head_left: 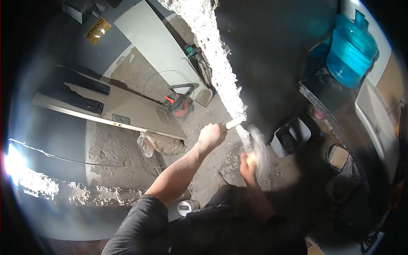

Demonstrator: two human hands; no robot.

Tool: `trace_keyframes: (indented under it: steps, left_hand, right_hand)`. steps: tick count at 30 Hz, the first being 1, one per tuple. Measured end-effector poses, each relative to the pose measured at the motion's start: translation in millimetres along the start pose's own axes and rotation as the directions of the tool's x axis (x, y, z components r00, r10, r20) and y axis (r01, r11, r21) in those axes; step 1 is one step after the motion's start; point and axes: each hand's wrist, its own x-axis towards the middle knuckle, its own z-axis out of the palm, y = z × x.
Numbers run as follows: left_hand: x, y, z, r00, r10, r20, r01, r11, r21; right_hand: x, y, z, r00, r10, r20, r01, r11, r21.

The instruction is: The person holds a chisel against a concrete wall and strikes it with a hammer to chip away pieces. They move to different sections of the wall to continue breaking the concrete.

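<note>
My left hand [212, 135] is closed around a short, pale, rod-like handle [235, 123], whose far end meets the lower part of a rough, plaster-covered wall edge [221, 63]. Below and to the right, my right hand [247, 166] is closed on a pale grey tool [262, 155]. Motion smears that tool, so its kind does not show; a yellowish part appears by the fingers. Both hands are in front of me, close to the lower end of the white, brightly lit wall edge. Pale dust covers my left forearm.
A red-and-black vacuum cleaner [178, 105] stands on the dusty floor beside a leaning white panel [157, 46]. Trousers lie on a door-like board [131, 104] at left. At right are a white bin [291, 137], a blue water jug [352, 49] and a sink [374, 121].
</note>
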Motion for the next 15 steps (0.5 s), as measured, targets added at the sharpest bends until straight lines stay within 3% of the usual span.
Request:
trace_keyframes:
  steps: [1,2,3,4,6,9,10,11,12,14,15]
  left_hand:
    - [0,-1,1,1.000,0.008,-0.009,-0.008,1.000,0.005]
    - [2,-2,1,1.000,0.018,-0.019,-0.018,1.000,0.016]
    - [15,-4,-3,0.999,0.026,-0.044,-0.025,0.999,0.023]
    - [12,-4,-3,1.000,0.011,-0.009,-0.010,1.000,0.026]
    - [5,2,1,0.999,0.003,0.043,-0.004,1.000,0.025]
    - [0,-2,-1,0.997,-0.022,0.072,0.021,1.000,0.008]
    - [3,-4,4,0.998,0.001,0.067,-0.002,1.000,0.011]
    - [5,-7,8,0.998,0.023,0.060,-0.024,1.000,0.011]
    - [7,-12,13,0.998,0.020,0.055,-0.020,1.000,0.004]
    - [17,-38,30,0.987,0.153,0.037,-0.150,0.986,-0.075]
    - [27,-57,35,0.979,0.197,0.048,-0.193,0.978,-0.074]
  right_hand:
    - [8,3,3,0.718,0.639,0.275,-0.623,0.767,-0.156]
    - [-2,-1,0,0.943,0.322,0.084,-0.320,0.947,-0.034]
    - [-2,-4,-1,0.987,-0.060,-0.151,0.063,0.998,0.016]
    - [-11,-10,-6,0.987,-0.054,-0.149,0.058,0.998,0.020]
    - [-23,-30,-28,0.991,-0.120,-0.064,0.100,0.963,-0.249]
    - [-11,-80,-42,0.968,0.231,-0.093,-0.223,0.971,0.086]
    - [-2,-76,-36,0.973,-0.012,-0.229,0.054,0.983,0.175]
    - [4,-80,-50,0.999,0.037,-0.003,-0.035,0.960,0.279]
    - [1,-73,-48,0.999,-0.024,-0.021,0.029,0.962,0.270]
    - [2,-81,-45,0.995,-0.090,-0.036,0.096,0.960,0.263]
    - [2,-98,-49,0.993,-0.101,-0.065,0.106,0.991,0.082]
